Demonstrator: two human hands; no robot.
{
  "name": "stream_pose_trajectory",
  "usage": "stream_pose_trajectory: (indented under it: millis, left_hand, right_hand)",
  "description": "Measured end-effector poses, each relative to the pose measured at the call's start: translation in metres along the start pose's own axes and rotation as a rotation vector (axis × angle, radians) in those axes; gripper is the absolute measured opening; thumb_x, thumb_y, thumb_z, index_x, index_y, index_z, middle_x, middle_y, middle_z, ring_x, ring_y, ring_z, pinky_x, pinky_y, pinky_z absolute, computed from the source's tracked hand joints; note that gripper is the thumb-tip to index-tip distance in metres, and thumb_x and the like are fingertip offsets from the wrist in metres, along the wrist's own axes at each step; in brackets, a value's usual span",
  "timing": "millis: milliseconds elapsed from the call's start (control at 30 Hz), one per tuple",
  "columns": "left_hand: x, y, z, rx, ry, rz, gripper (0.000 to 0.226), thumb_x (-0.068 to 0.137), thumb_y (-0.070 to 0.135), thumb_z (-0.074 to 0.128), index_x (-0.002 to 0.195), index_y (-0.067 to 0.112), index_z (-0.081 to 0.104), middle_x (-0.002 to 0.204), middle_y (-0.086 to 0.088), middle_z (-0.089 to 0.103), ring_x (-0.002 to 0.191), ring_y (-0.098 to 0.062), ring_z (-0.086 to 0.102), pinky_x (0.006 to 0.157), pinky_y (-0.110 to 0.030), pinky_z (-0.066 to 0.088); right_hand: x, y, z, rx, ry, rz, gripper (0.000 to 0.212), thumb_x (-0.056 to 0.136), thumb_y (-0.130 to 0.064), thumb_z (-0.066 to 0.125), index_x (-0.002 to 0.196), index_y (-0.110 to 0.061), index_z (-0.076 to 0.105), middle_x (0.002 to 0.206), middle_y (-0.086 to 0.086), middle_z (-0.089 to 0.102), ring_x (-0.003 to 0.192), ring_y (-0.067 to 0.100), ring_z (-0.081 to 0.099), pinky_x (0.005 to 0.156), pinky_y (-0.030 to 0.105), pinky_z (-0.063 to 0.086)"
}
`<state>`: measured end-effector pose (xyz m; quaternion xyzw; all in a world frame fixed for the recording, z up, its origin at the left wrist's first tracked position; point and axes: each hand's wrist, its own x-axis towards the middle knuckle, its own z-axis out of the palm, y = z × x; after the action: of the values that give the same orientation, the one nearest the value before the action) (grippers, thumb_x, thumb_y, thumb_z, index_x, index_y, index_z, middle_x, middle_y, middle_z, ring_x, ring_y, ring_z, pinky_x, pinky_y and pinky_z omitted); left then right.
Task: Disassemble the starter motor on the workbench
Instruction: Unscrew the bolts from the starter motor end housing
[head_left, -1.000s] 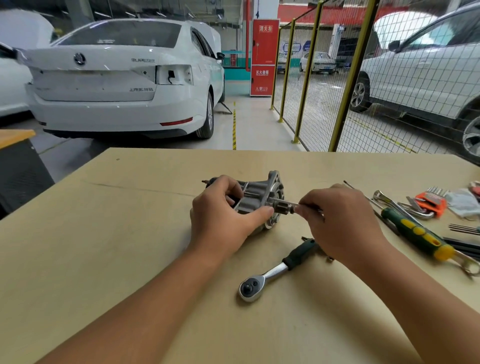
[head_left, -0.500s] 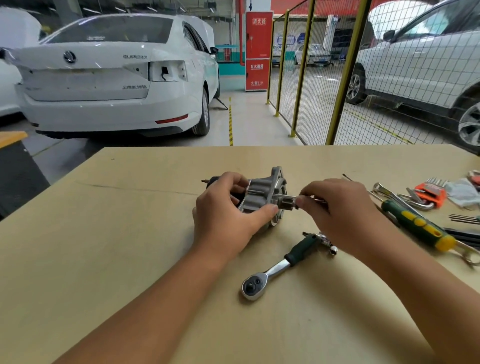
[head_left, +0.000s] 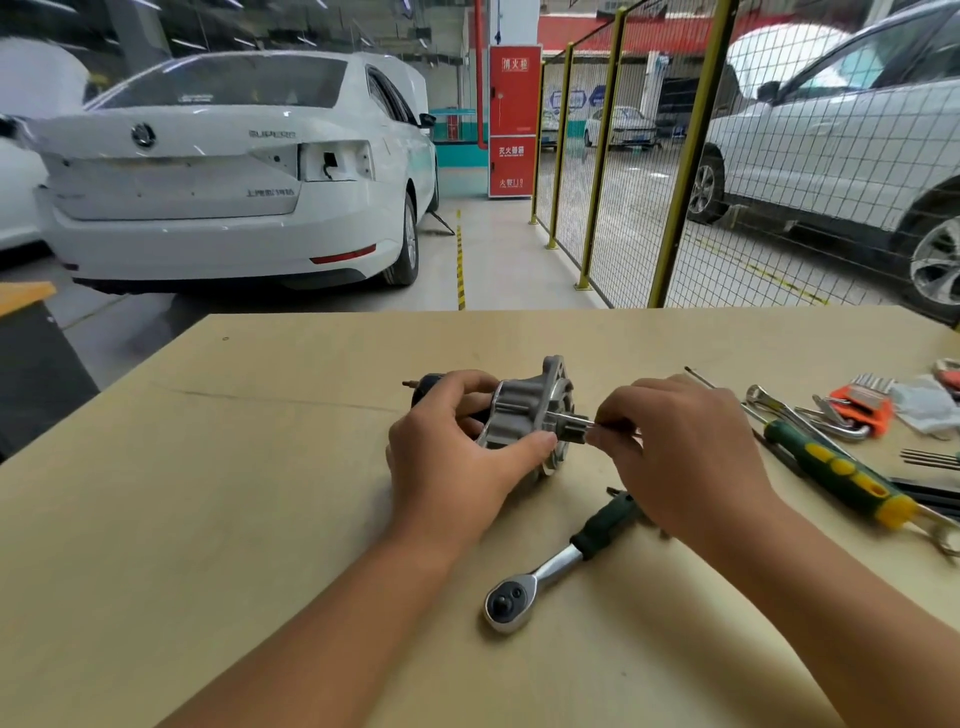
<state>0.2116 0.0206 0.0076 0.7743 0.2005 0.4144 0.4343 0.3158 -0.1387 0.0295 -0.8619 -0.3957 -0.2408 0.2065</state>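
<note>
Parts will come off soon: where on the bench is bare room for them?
Bare workbench left of the left hand, and behind the starter motor to the far edge. Crowded on the right: ratchet, green-yellow screwdriver, hex keys.

A dull cast-metal grey starter motor (head_left: 524, 415) lay on the matt, smooth tan wooden workbench (head_left: 208, 493), near a glossy chrome ratchet wrench with a black rubbery handle (head_left: 550, 566).
</note>
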Motion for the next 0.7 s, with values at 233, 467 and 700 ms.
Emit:
stream_pose_trajectory:
  millis: [233, 467, 700]
  left_hand:
    - [0.003, -0.002, -0.004, -0.099, -0.017, -0.061, 0.048, 0.056, 0.030, 0.101, 0.093, 0.030, 0.070, 0.088, 0.029, 0.071, 0.066, -0.001, 0.060, 0.070, -0.025, 0.058]
    - [0.011, -0.003, -0.006, -0.383, 0.009, -0.167, 0.020, 0.077, 0.023, 0.064, 0.086, 0.007, 0.072, 0.081, -0.010, 0.076, 0.075, -0.022, 0.072, 0.070, -0.031, 0.059]
    - [0.026, -0.014, -0.015, -0.492, -0.083, -0.227, 0.015, 0.086, 0.006, 0.057, 0.087, 0.000, 0.070, 0.087, -0.018, 0.077, 0.084, -0.020, 0.073, 0.077, -0.031, 0.055]
  right_hand:
    - [0.000, 0.007, 0.002, 0.211, -0.066, -0.015, 0.017, 0.091, -0.030, 0.073, 0.081, -0.016, 0.074, 0.074, -0.002, 0.056, 0.067, 0.015, 0.051, 0.060, 0.030, 0.038]
    - [0.004, 0.010, -0.004, 0.044, -0.157, -0.020, 0.020, 0.099, -0.035, 0.059, 0.093, -0.022, 0.072, 0.087, -0.010, 0.056, 0.083, 0.018, 0.056, 0.075, 0.034, 0.043]
    - [0.006, 0.003, -0.008, 0.003, -0.108, 0.039, 0.014, 0.092, -0.039, 0.068, 0.090, -0.025, 0.068, 0.090, -0.011, 0.058, 0.082, 0.019, 0.057, 0.069, 0.035, 0.046]
